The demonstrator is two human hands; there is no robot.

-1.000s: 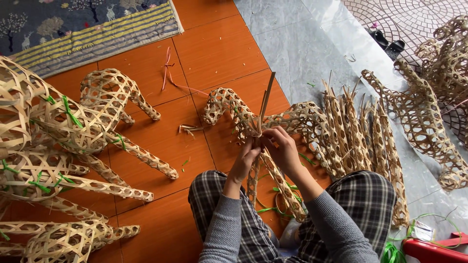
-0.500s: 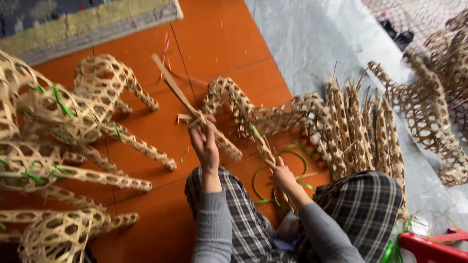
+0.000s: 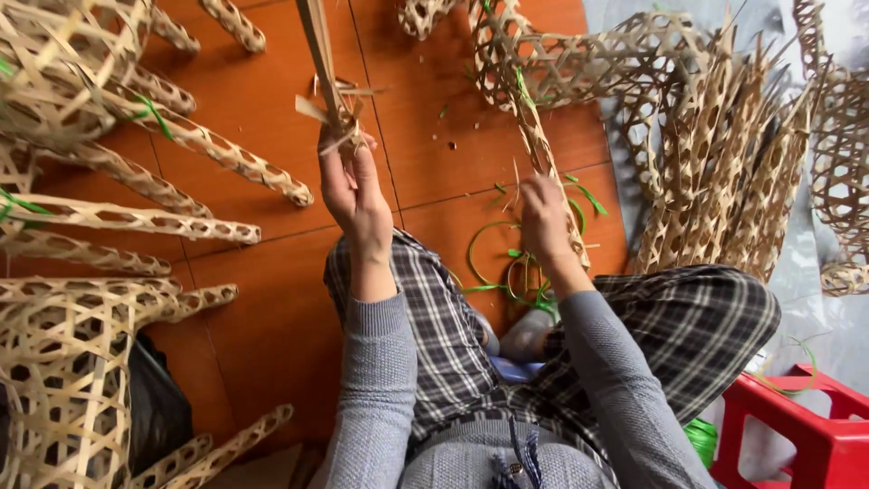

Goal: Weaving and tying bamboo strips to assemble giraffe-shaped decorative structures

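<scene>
Two hands: left hand (image 3: 353,195) pinches bamboo strips (image 3: 319,54), right hand (image 3: 543,222) perhaps grips one woven leg (image 3: 543,158).

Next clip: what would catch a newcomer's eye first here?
Open-weave bamboo frames with long lattice legs fan across the orange floor at left. At centre, the left hand lifts a bundle of bamboo strips, while the right hand grips a woven leg. A red stool sits bottom right.

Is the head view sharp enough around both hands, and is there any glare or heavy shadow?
Head view: left hand gripping thin bamboo strips and right hand on the woven bamboo lattice leg are reasonably sharp; light is soft and even, shadows faint on the orange tiled floor; mild glare on the grey plastic sheet; edges look stretched.
</scene>
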